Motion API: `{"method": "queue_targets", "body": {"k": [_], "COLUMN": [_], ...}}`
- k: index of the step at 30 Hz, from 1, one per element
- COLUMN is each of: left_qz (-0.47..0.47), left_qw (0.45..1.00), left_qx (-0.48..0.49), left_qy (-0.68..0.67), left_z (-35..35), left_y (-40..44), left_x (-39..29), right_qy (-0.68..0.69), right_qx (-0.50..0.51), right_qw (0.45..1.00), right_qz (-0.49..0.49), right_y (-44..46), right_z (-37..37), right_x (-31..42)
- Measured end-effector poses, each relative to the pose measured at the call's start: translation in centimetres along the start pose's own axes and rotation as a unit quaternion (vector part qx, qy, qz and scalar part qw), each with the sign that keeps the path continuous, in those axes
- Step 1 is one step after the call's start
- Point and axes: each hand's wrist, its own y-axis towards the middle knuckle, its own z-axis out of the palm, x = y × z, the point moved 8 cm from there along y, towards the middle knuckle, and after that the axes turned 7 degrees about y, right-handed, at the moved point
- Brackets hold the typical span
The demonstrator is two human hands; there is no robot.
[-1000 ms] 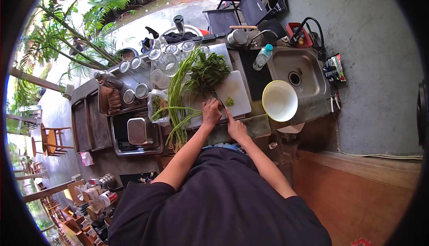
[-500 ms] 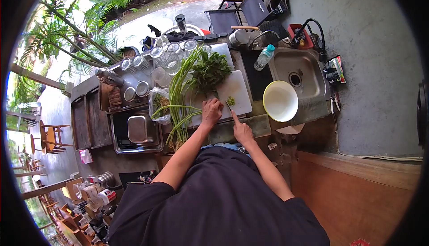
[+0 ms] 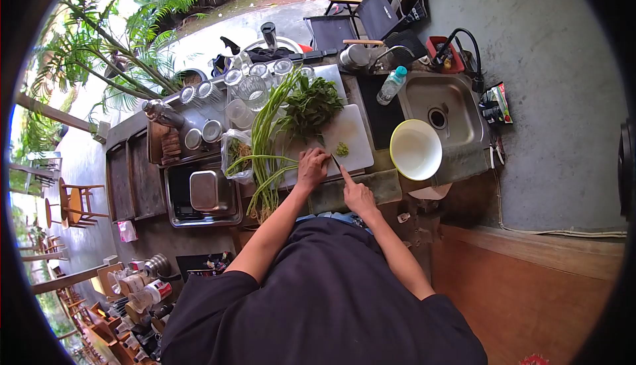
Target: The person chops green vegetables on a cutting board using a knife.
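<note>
This looks like chopping: the right hand [image 3: 358, 197] grips the knife [image 3: 336, 161] by cut greens [image 3: 342, 148] on the cutting board [image 3: 354, 126], the left hand [image 3: 313, 168] curls, maybe holding something I can't see, and the next cut needs tucked fingertips.

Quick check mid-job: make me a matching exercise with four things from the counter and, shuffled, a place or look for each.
Things
1. Knife
2. Bowl
3. Bottle
4. Chopped greens

Places and looks
A. Turquoise-capped
B. In a small pile on the cutting board
C. White inside, with a yellow-green rim
D. Held in the right hand

Pairs: 1-D, 2-C, 3-A, 4-B
</note>
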Motion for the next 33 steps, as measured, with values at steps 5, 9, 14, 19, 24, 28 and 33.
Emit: {"method": "queue_targets", "body": {"k": [5, 9, 14, 19, 24, 28, 33], "left_qz": [-0.029, -0.040, -0.057, -0.058, -0.056, -0.046, -0.049], "left_qw": [0.999, 0.999, 0.998, 0.998, 0.998, 0.999, 0.999], "left_qx": [0.011, 0.007, 0.005, 0.004, 0.006, 0.006, 0.007], "left_qy": [-0.012, -0.010, -0.006, -0.004, 0.001, 0.008, 0.008], "left_z": [0.5, 0.6, 0.7, 0.6, 0.6, 0.8, 0.6], "left_y": [-0.1, 0.1, 0.1, 0.3, 0.4, 0.4, 0.5], "left_x": [0.8, 0.8, 0.9, 0.9, 0.8, 0.8, 0.8], "right_qy": [-0.004, -0.007, 0.000, -0.007, -0.019, -0.016, -0.019], "right_qx": [0.008, 0.007, 0.006, 0.007, 0.016, 0.023, 0.009], "right_qw": [1.000, 1.000, 1.000, 1.000, 0.999, 0.999, 1.000], "right_qz": [0.011, 0.010, 0.003, 0.006, 0.024, 0.025, 0.009], "right_y": [-0.1, -0.2, -0.3, -0.2, 0.2, 0.7, 3.1], "right_z": [0.2, 0.2, 0.0, 0.3, 1.2, 1.7, 2.6], "right_x": [-0.1, -0.1, 0.1, 0.0, -0.3, -0.3, -0.2]}}
